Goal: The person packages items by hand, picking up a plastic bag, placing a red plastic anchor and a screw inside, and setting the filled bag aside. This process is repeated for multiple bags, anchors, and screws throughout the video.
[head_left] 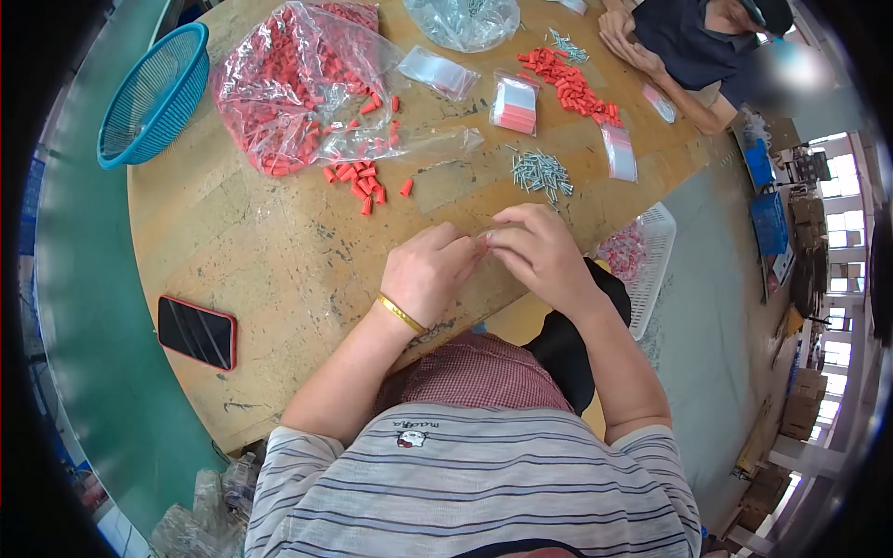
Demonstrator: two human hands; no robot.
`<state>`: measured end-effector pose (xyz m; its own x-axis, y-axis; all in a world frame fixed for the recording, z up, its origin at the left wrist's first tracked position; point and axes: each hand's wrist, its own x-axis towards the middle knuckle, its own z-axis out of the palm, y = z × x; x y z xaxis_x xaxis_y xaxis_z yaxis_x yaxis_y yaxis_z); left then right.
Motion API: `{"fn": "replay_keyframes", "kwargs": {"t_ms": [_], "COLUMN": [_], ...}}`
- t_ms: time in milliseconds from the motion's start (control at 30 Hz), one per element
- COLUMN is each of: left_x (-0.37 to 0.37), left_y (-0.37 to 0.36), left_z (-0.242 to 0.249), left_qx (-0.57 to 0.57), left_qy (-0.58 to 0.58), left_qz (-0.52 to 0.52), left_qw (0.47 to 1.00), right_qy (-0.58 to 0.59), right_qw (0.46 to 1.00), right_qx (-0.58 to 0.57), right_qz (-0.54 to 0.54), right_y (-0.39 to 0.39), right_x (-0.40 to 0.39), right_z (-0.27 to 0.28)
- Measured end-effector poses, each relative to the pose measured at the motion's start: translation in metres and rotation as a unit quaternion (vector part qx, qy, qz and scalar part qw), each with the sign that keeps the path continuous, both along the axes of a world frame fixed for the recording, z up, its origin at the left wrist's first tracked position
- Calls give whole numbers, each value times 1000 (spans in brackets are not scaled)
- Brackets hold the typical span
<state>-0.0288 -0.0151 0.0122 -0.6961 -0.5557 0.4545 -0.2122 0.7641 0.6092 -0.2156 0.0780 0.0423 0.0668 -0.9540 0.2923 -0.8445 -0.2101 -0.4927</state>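
Note:
My left hand (426, 272), with a gold bracelet at its wrist, is closed, its fingertips drawn together over the near edge of the table. My right hand (539, 251) pinches right beside it, and the fingertips of both hands nearly meet. Something small and see-through seems to sit between them, too small to name. Just beyond my right hand lies a pile of silver screws (541, 174). A loose group of red tapered caps (358, 183) lies past my left hand, spilling from a big transparent bag (298, 84) of the same caps.
A blue basket (156, 98) stands far left, a phone (197, 332) near left. Small zip bags (516, 102), more red caps (569, 86) and a bag of screws (462, 20) lie farther back. A co-worker's hands (633, 46) rest at the far right. A white crate (657, 260) stands below the right edge.

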Motion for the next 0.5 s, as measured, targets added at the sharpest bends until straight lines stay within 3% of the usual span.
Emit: {"fn": "replay_keyframes", "kwargs": {"t_ms": [100, 167, 367, 500], "left_x": [0, 0, -2, -1], "left_y": [-1, -1, 2, 1], "left_z": [2, 1, 1, 0], "left_qx": [18, 31, 67, 72], "left_qy": [4, -6, 3, 2], "left_qz": [-8, -18, -34, -41], "left_qw": [1000, 999, 997, 997], "right_qy": [1, -96, -7, 90], "right_qw": [1000, 995, 973, 959], "right_qx": [0, 23, 108, 154], "right_qz": [12, -14, -204, -222], "right_y": [0, -3, -32, -56], "right_x": [-5, -18, -63, -61], "right_z": [2, -3, -26, -22]}}
